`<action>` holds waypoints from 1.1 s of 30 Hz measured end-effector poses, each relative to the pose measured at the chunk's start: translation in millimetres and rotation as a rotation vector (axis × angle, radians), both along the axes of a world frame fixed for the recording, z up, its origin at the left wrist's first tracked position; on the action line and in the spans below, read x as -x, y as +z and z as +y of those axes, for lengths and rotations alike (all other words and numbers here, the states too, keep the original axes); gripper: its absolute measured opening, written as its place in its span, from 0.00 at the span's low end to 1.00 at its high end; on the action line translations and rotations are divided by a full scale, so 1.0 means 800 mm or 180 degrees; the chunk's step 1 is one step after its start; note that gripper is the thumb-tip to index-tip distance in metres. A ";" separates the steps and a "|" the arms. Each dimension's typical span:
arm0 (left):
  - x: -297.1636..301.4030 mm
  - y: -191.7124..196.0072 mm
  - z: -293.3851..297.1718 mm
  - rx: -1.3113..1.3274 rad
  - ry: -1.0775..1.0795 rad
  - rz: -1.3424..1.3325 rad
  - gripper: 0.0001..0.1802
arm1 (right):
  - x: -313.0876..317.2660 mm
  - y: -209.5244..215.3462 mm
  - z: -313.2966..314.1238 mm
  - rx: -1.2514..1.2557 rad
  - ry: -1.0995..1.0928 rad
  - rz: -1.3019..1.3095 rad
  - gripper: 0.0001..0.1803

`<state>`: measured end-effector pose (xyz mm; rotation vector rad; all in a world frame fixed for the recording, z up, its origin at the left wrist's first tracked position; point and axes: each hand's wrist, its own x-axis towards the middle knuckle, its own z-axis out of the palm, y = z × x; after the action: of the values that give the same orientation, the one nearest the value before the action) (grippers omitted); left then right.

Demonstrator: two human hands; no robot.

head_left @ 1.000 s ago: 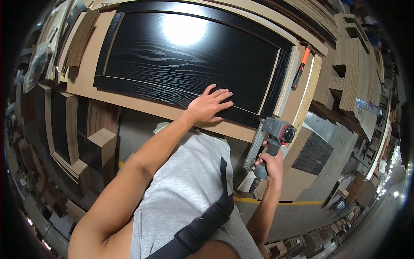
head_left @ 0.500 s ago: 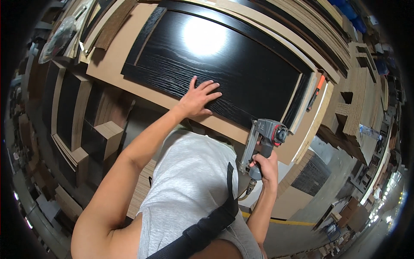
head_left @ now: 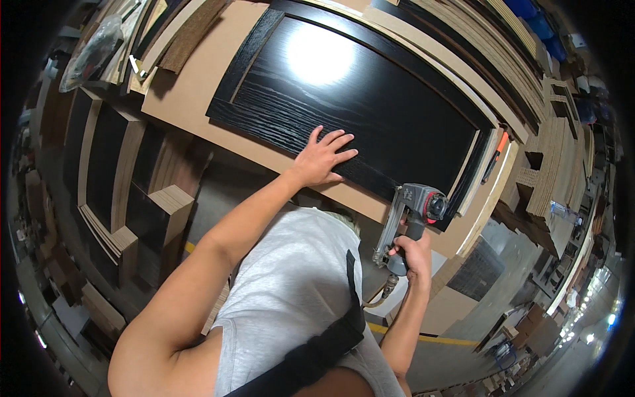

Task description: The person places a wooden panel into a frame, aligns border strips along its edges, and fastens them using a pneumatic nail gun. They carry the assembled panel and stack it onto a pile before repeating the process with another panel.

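A black wood-grain panel point(head_left: 370, 99) with a raised frame lies on the brown board of the bench. My left hand point(head_left: 324, 159) rests flat on its near edge, fingers spread. In my right hand point(head_left: 413, 253) is a grey and black pneumatic nail gun point(head_left: 415, 215), gripped by its handle. The gun's nose end is at the panel's near edge, toward the right corner; whether it touches cannot be made out. An air hose point(head_left: 378, 301) hangs from the handle's lower end.
An orange utility knife point(head_left: 496, 157) lies right of the panel. Long strips point(head_left: 456, 49) are stacked along the bench's far side, more pieces point(head_left: 192, 36) at far left. Stacked boards point(head_left: 552, 159) stand at right, and black panels with brown edges point(head_left: 122, 165) stand below left.
The panel, bench and both hands appear slightly farther right and lower in the view. My left hand stays flat on the panel, and my right keeps its grip on the nail gun.
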<state>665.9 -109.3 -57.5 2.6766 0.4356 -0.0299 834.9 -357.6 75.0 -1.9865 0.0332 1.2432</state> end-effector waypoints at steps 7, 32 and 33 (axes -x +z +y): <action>0.036 -0.005 0.033 0.0188 0.0162 -0.0107 0.45 | 0.036 0.008 0.025 -0.0295 -0.0105 0.0100 0.22; 0.284 -0.024 0.208 0.0457 0.3080 -0.0756 0.22 | 0.132 0.015 0.169 0.0007 0.0650 -0.0024 0.30; 0.282 -0.025 0.209 0.0558 0.3038 -0.1022 0.20 | 0.135 0.015 0.179 0.0007 0.0704 -0.0022 0.30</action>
<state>440.3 57.6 -77.6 2.0033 1.4458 0.5930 727.2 -214.6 87.1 -2.0383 -0.1935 1.3747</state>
